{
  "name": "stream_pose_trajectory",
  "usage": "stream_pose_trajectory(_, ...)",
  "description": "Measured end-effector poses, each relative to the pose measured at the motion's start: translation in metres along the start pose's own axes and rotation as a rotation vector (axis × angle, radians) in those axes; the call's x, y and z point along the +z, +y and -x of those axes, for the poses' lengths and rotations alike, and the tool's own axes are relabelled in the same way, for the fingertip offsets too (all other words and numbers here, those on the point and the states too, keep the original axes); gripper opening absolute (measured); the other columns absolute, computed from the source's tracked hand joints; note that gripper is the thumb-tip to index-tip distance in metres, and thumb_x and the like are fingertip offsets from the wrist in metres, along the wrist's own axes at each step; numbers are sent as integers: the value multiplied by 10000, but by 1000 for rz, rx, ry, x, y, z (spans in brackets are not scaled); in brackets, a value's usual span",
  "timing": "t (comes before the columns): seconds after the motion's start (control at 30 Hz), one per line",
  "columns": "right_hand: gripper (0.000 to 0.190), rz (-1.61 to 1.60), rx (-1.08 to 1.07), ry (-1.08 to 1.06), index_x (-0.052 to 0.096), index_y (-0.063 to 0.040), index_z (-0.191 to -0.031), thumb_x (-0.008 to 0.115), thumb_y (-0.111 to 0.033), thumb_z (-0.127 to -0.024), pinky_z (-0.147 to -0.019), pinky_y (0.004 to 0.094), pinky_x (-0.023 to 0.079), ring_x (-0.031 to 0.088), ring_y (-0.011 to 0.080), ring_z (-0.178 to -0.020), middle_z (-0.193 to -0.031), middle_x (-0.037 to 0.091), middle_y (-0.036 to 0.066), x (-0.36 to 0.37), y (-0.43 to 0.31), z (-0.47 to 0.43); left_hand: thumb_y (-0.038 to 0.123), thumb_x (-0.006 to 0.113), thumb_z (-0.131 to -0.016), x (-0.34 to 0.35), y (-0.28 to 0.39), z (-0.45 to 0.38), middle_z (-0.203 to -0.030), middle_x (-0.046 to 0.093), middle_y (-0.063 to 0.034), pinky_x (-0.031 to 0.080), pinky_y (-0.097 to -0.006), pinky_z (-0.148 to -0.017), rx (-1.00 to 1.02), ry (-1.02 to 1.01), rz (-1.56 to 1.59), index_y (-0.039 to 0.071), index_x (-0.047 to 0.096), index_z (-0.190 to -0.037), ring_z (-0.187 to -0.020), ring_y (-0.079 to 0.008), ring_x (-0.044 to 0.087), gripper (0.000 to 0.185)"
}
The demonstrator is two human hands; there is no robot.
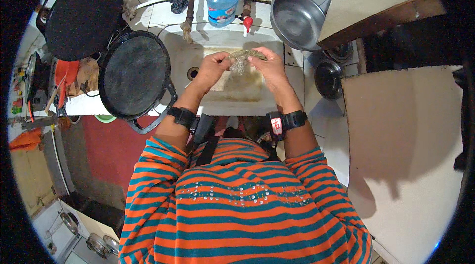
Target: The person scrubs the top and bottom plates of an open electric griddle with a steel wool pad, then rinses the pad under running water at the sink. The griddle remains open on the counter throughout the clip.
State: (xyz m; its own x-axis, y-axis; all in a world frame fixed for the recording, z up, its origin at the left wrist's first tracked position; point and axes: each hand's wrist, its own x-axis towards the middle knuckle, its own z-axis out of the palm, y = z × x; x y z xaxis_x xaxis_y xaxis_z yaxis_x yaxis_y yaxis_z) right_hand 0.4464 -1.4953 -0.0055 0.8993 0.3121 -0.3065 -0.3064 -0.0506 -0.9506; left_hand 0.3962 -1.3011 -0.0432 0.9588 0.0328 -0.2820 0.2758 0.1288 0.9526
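Over a white ceramic sink [237, 110], both hands hold a greenish mesh scouring pad with silvery strands [239, 64] between them. My left hand [215, 66] pinches its left end, thumb against fingers. At its other end, my right hand [268, 64] grips a bunched part, the thumb on top. The pad hangs loosely in the middle, above the stained basin floor. Left of my left hand lies the dark drain hole [192, 73]. Behind the hands stands a blue pump bottle [222, 4], beside a tap with a red handle [248, 24].
Two black flat pans [135, 74] crowd the sink's left side, one overlapping its rim. A steel bowl [298, 20] leans at the back right. An old tap [188, 19] juts over the back left, and a pale board [400, 126] lies at right.
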Motion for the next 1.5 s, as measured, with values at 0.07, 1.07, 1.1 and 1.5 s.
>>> stream_pose_trajectory(0.07, 153, -6, 1, 18, 689, -20, -1053, 686, -124, -940, -655, 198, 435, 543, 52, -699, -873, 657, -14, -6, 3, -2, 156, 656, -968, -5, -2, 0, -807, 627, 71, 438, -227, -693, 46, -28, 4, 32, 717, -962, -741, -33, 518, 138)
stream_pose_trajectory(1.07, 366, -454, 228, -17, 650, -122, -1057, 618, -474, -962, -674, 251, 462, 621, 98, -827, -920, 655, -25, 31, -13, -1, 3, 618, -922, 3, 22, -3, -1060, 647, -17, 497, -278, -847, 240, -157, -81, 49, 592, -1291, -924, -116, 582, 373)
stream_pose_trajectory(1.1, 345, -396, 203, -19, 647, -114, -1064, 628, -444, -962, -669, 249, 459, 624, 102, -835, -938, 657, -19, 32, -14, 0, 10, 620, -927, 2, 23, -6, -1035, 653, -11, 498, -274, -831, 266, -128, -106, 43, 612, -1247, -906, -109, 585, 322)
stream_pose_trajectory(1.5, 150, -693, 56, -124, 609, -90, -1094, 655, -153, -966, -972, 431, 498, 629, 201, -994, -1079, 645, 43, 13, 5, -1, 287, 584, -1023, -25, 26, 1, -973, 698, 9, 491, -277, -795, -63, -8, 348, 72, 688, -1062, -869, -76, 616, 242)
